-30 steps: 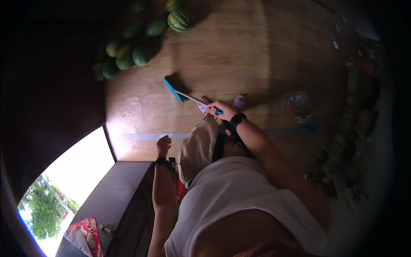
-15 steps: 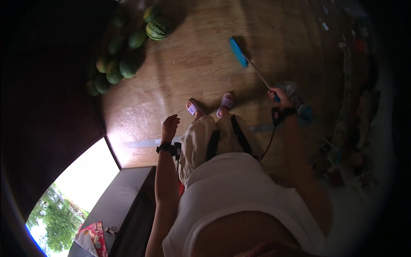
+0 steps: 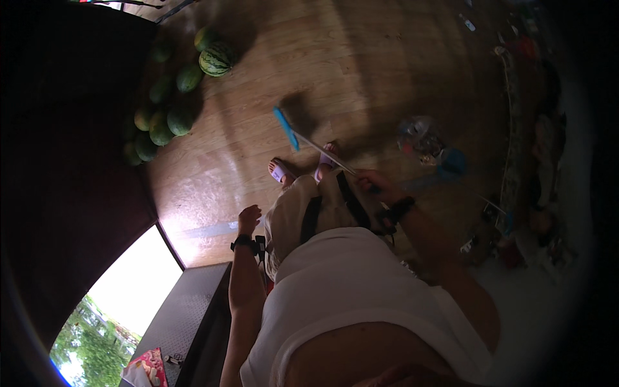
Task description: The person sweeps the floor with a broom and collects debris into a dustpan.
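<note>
My right hand (image 3: 377,185) is closed round the handle of a broom with a blue head (image 3: 285,128). The handle slants from my hand down to the left, and the head is over the wooden floor just ahead of my feet. Low at my left side hangs my left hand (image 3: 249,219), with nothing in it and its fingers loosely bent. Purple sandals (image 3: 280,171) are on my feet, close to the broom head.
Several watermelons (image 3: 189,78) lie on the floor at the far left, by a dark wall. A clear plastic bag (image 3: 420,134) and a blue object (image 3: 451,162) lie to the right. Clutter lines the right edge. A metal ledge (image 3: 187,309) with a red packet (image 3: 149,369) stands at the lower left.
My right hand has come in toward my body, and the broom head has moved left and nearer to my feet. The left hand still hangs at my side. The view has shifted slightly.
</note>
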{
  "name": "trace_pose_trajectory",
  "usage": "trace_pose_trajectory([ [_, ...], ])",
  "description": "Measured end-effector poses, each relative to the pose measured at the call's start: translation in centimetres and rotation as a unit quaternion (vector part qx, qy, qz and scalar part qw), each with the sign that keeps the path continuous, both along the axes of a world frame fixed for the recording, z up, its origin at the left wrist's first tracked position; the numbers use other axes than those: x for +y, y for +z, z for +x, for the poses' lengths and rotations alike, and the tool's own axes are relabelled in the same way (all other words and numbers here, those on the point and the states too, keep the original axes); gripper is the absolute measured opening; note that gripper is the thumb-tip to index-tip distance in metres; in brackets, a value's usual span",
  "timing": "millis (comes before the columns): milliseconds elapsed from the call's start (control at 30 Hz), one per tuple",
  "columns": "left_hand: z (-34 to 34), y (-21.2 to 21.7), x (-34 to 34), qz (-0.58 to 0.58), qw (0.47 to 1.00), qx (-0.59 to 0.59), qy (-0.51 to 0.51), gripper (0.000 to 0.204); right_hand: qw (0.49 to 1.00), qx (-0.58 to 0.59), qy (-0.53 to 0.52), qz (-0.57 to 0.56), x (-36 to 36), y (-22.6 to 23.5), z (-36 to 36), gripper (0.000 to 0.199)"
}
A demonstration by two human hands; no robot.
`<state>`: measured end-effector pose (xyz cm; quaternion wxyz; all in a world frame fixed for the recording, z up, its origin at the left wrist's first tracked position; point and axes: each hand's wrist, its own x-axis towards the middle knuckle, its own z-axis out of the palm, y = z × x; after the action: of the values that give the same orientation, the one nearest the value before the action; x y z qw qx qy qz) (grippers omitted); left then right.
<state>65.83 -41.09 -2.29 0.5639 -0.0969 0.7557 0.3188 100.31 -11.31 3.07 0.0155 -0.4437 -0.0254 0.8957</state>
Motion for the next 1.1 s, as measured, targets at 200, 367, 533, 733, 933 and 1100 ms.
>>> trace_pose_trajectory([
  [200,-1.6,1.2,3.6,0.093,0.992,0.070,-0.053,0.028,0.993,0.046,-0.023,0.108,-1.6,-6.2,6.4,0.016],
  [367,-2.0,2.1,6.4,0.135,0.984,0.077,-0.082,0.027,0.940,0.012,-0.277,-0.198,3.5,-5.7,12.3,0.004],
  [533,-0.8,1.3,5.1,0.119,0.989,0.048,-0.071,0.028,0.943,-0.239,0.014,0.232,4.8,-0.7,6.8,0.006],
  [733,0.2,-0.1,1.0,0.066,0.996,0.031,-0.048,0.029,0.959,-0.219,0.015,0.179,0.4,4.0,3.0,0.005],
  [933,-0.1,-1.0,0.5,0.049,0.998,0.015,-0.036,0.027,0.996,0.020,-0.039,0.072,-1.6,0.8,3.6,0.017],
  [1100,-0.2,1.1,4.7,0.085,0.987,0.094,-0.100,0.026,0.985,0.076,-0.095,0.121,-0.6,-3.7,5.8,0.010],
])
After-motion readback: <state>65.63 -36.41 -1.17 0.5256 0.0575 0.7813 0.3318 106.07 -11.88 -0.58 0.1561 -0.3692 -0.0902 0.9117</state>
